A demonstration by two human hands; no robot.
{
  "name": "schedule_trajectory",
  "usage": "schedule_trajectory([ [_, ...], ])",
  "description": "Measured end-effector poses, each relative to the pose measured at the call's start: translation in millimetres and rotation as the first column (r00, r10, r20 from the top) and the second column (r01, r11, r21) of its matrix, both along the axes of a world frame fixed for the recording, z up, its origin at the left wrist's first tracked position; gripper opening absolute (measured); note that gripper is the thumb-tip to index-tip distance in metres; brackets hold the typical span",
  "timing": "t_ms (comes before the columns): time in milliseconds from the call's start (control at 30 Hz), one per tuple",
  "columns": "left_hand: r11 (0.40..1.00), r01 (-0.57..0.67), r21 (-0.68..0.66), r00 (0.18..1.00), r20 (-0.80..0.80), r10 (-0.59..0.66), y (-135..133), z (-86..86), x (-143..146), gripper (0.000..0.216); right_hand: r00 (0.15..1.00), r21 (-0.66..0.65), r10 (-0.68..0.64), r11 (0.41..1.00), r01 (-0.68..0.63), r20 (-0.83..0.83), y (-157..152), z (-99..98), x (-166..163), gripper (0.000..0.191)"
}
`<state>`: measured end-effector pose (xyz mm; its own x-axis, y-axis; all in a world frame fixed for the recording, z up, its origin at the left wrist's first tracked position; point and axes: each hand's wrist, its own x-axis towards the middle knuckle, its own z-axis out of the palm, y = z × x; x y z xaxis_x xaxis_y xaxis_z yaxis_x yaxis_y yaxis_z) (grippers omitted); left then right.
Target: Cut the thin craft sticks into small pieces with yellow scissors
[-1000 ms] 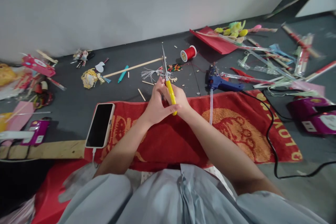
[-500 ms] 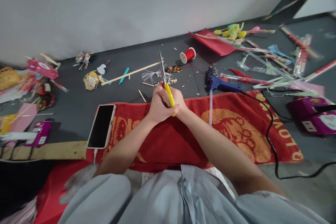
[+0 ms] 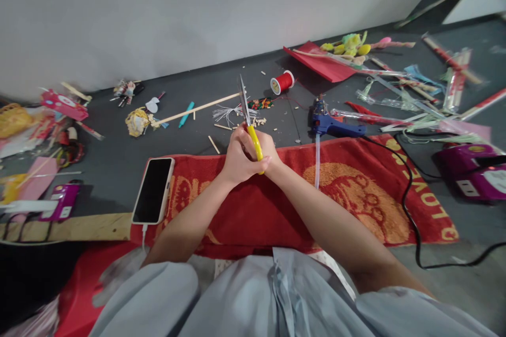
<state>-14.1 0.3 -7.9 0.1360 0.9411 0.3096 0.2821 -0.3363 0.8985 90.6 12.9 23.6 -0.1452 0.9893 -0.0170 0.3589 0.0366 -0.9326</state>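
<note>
Yellow-handled scissors [image 3: 255, 142] point away from me above the edge of the red towel [image 3: 261, 210]. My left hand [image 3: 237, 157] and my right hand [image 3: 269, 148] are pressed together, both closed round the handles. Some of the fingers are hidden behind the grip. The blades look nearly closed. A thin wooden stick [image 3: 201, 104] runs from the left up to the blades; whether it lies between them I cannot tell. Beyond my hands are white wire-like strands [image 3: 229, 114], small pale cut pieces [image 3: 259, 122] and a patch of green and orange bits [image 3: 261, 103].
A blue glue gun [image 3: 336, 126] with a glue stick lies to the right, its cord crossing the towel. A red thread spool [image 3: 282, 82], teal marker [image 3: 186, 114] and phone [image 3: 153, 190] lie around. Craft scraps cover both sides; a purple box [image 3: 472, 171] stands far right.
</note>
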Motion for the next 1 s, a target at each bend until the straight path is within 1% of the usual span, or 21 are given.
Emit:
schedule_trajectory([
  [133, 1.000, 0.010, -0.021, 1.000, 0.004, -0.010, -0.1, 1.0, 1.0, 0.089, 1.000, -0.006, 0.010, 1.000, -0.010, -0.003, 0.5, 0.3, 0.5, 0.039],
  [233, 0.996, 0.028, -0.079, 1.000, 0.008, -0.028, -0.4, -0.3, 1.2, 0.093, 1.000, -0.015, 0.029, 0.999, -0.029, -0.012, 1.7, -1.1, 1.2, 0.042],
  [300, 0.996, 0.028, -0.087, 1.000, -0.002, -0.028, -0.6, -0.2, -0.7, 0.097, 0.999, -0.020, 0.054, 0.998, -0.053, 0.011, 2.4, -1.0, 2.3, 0.045],
  [333, 0.998, 0.018, -0.058, 1.000, -0.017, -0.019, -0.8, 1.3, -2.7, 0.097, 0.997, -0.015, 0.068, 0.998, -0.067, 0.038, 2.5, -0.2, 3.3, 0.045],
  [367, 1.000, -0.002, -0.002, 0.999, -0.039, 0.002, -1.2, 4.2, -5.4, 0.093, 0.994, -0.003, 0.079, 0.997, -0.079, 0.078, 2.4, 1.3, 4.6, 0.046],
  [433, 0.983, -0.059, 0.171, 0.992, -0.097, 0.077, -2.4, 14.1, -13.1, 0.077, 0.978, 0.031, 0.079, 0.996, -0.087, 0.195, 1.1, 6.2, 8.3, 0.047],
  [500, 0.930, -0.115, 0.348, 0.970, -0.162, 0.181, -3.8, 27.5, -22.9, 0.056, 0.937, 0.053, 0.058, 0.995, -0.081, 0.345, -1.1, 12.7, 12.5, 0.049],
  [533, 0.894, -0.142, 0.425, 0.948, -0.200, 0.246, -4.0, 34.0, -28.1, 0.046, 0.909, 0.057, 0.051, 0.995, -0.082, 0.414, -2.4, 15.9, 14.6, 0.050],
  [600, 0.804, -0.195, 0.562, 0.891, -0.242, 0.384, -2.6, 43.7, -38.0, 0.032, 0.866, 0.079, 0.056, 0.991, -0.110, 0.497, -4.9, 21.3, 17.8, 0.051],
  [633, 0.760, -0.220, 0.611, 0.860, -0.247, 0.447, -0.7, 46.4, -42.4, 0.028, 0.850, 0.090, 0.061, 0.988, -0.125, 0.523, -6.2, 23.2, 18.8, 0.052],
  [667, 0.728, -0.250, 0.638, 0.830, -0.247, 0.501, 1.7, 47.6, -46.2, 0.027, 0.838, 0.101, 0.064, 0.985, -0.141, 0.542, -7.3, 24.6, 19.5, 0.053],
  [700, 0.713, -0.278, 0.644, 0.806, -0.247, 0.538, 4.4, 47.7, -49.3, 0.027, 0.827, 0.111, 0.066, 0.982, -0.153, 0.558, -8.4, 25.7, 19.8, 0.054],
  [733, 0.709, -0.301, 0.637, 0.788, -0.252, 0.561, 7.1, 46.9, -51.9, 0.028, 0.817, 0.119, 0.066, 0.980, -0.163, 0.573, -9.4, 26.5, 20.0, 0.055],
  [800, 0.731, -0.322, 0.602, 0.772, -0.280, 0.570, 11.7, 44.7, -55.2, 0.027, 0.800, 0.127, 0.069, 0.976, -0.179, 0.596, -11.2, 27.6, 20.1, 0.057],
  [900, 0.762, -0.318, 0.565, 0.765, -0.322, 0.558, 14.4, 43.2, -57.2, 0.024, 0.783, 0.138, 0.077, 0.969, -0.204, 0.617, -13.4, 28.6, 20.8, 0.059],
  [1000, 0.743, -0.338, 0.578, 0.756, -0.303, 0.580, 13.7, 45.1, -57.0, 0.021, 0.766, 0.153, 0.076, 0.963, -0.223, 0.638, -14.8, 29.0, 22.2, 0.060],
])
